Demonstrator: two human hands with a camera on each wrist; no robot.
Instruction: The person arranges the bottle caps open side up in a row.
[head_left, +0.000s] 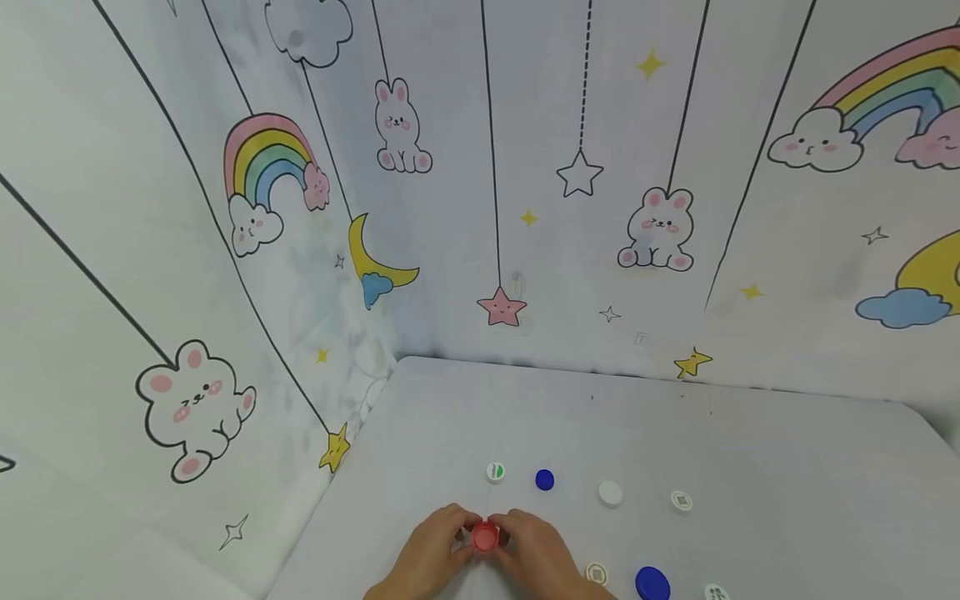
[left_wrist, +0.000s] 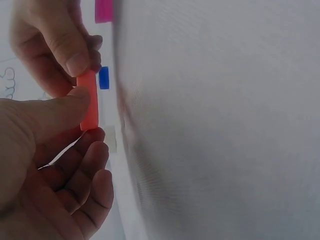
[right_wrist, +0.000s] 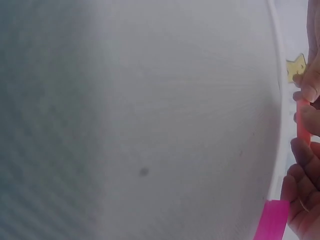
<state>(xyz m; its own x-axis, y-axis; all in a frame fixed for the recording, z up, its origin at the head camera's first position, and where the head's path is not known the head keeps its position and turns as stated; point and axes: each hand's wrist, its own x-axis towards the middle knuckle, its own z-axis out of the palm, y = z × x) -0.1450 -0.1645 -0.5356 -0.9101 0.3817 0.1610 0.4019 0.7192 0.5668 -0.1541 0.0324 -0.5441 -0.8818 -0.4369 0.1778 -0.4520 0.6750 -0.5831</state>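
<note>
A small round red bottle cap [head_left: 485,537] is held between my two hands, its hollow side facing the head camera. My left hand [head_left: 431,552] pinches it from the left with thumb and fingers. From the right, my right hand [head_left: 538,550] pinches the opposite edge. The left wrist view shows the red cap [left_wrist: 89,107] edge-on, with a thumb pressed on its face. In the right wrist view the cap [right_wrist: 303,122] and part of the hands appear at the right edge.
Beyond my hands lie a white-and-green cap [head_left: 496,472], a small blue cap [head_left: 544,480], a white cap [head_left: 611,493] and a printed white cap [head_left: 681,501]. A printed cap [head_left: 596,573], a large blue cap [head_left: 652,583] and another cap [head_left: 716,592] lie near the front. A patterned curtain [head_left: 450,233] borders the table.
</note>
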